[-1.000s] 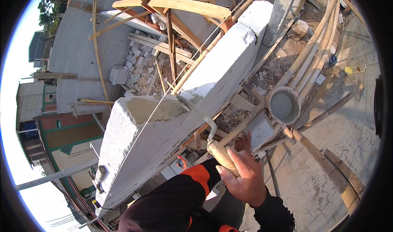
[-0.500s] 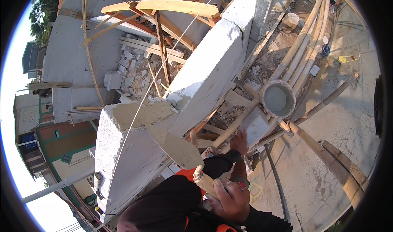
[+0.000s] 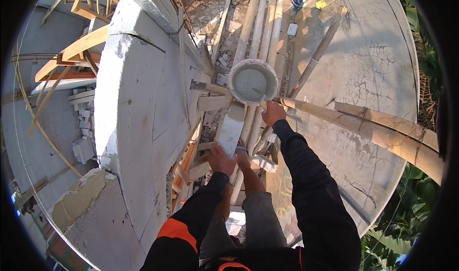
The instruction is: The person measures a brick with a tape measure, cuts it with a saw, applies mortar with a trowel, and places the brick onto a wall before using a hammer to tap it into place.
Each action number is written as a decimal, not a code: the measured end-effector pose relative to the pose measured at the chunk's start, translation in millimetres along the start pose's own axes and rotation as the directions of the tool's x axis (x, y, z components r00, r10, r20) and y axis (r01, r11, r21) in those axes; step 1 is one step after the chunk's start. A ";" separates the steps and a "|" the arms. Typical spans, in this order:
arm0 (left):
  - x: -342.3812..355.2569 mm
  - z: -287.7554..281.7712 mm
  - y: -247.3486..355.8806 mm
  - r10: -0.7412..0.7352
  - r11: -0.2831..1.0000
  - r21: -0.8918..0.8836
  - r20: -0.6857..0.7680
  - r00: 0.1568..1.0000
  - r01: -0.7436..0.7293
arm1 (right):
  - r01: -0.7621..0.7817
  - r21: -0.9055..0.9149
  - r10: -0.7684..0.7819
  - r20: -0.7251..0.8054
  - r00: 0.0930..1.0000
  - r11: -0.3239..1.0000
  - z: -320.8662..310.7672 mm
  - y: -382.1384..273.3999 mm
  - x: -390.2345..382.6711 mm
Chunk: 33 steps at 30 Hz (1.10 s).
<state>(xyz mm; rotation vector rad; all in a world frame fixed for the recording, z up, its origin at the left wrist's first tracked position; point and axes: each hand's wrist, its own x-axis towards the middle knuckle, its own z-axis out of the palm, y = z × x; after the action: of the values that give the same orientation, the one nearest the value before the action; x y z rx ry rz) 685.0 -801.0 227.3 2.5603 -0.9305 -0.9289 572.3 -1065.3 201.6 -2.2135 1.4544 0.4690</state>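
Observation:
My right hand (image 3: 274,112) grips the wooden handle of a trowel (image 3: 259,93), whose blade dips into grey mixture in a round bucket (image 3: 239,67). My left hand (image 3: 221,158) is closed on the near end of a pale lightweight block (image 3: 230,134), lying along the poles just below the bucket; its far end looks greyer. At my left rises a white block wall (image 3: 135,89), with a lower block (image 3: 99,216) carrying beige mortar on its top. My bare lower legs and a sandalled foot show beneath my arms.
Several bamboo poles (image 3: 247,24) run ahead over rubble. Thicker bamboo (image 3: 376,136) crosses the cracked concrete slab (image 3: 363,65) at right. Timber framing (image 3: 87,44) and stacked blocks stand beyond the wall. A small dark bucket (image 3: 296,4) lies farther ahead; leaves border the slab.
My view has swung right. The trowel, earlier over the wall top's mortar, is now in the bucket in my right hand. My left hand has come into clearer view on the pale block.

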 end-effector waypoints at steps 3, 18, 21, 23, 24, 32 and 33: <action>1.1 0.3 -2.8 0.014 1.000 0.012 -0.021 1.000 -0.013 | -0.008 0.021 0.008 0.001 1.000 1.000 31.2 -14.6 47.1; 14.5 -23.5 2.9 -0.070 0.990 -0.126 0.004 0.998 0.070 | -0.180 0.650 0.341 -0.130 0.931 0.738 101.1 -2.9 -3.9; 7.2 -33.6 -1.3 -0.173 0.961 -0.218 0.006 0.985 0.170 | -0.270 0.668 0.444 -0.102 0.890 0.694 140.8 19.6 -69.4; -7.7 -49.3 -5.8 -0.184 0.940 -0.295 -0.013 0.983 0.172 | -0.375 0.694 0.543 -0.028 0.839 0.615 156.0 30.7 -115.7; -22.0 -62.3 -8.9 -0.214 0.918 -0.341 0.008 0.977 0.204 | -0.359 0.692 0.521 -0.028 0.853 0.626 156.9 35.4 -143.6; -118.9 -163.3 18.4 -0.206 0.424 -0.860 0.213 0.955 0.283 | -0.006 0.164 0.038 -0.190 0.981 0.986 52.8 1.5 -326.8; -127.2 -178.2 25.7 -0.250 0.403 -0.837 0.289 0.924 0.371 | 0.046 0.123 -0.017 -0.228 0.973 0.991 34.3 -4.1 -331.1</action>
<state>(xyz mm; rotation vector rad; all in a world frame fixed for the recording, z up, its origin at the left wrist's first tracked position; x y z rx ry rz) 713.2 -733.2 435.1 1.7284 0.1280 -1.2376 446.8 -790.8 341.9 -2.2406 1.5139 0.1099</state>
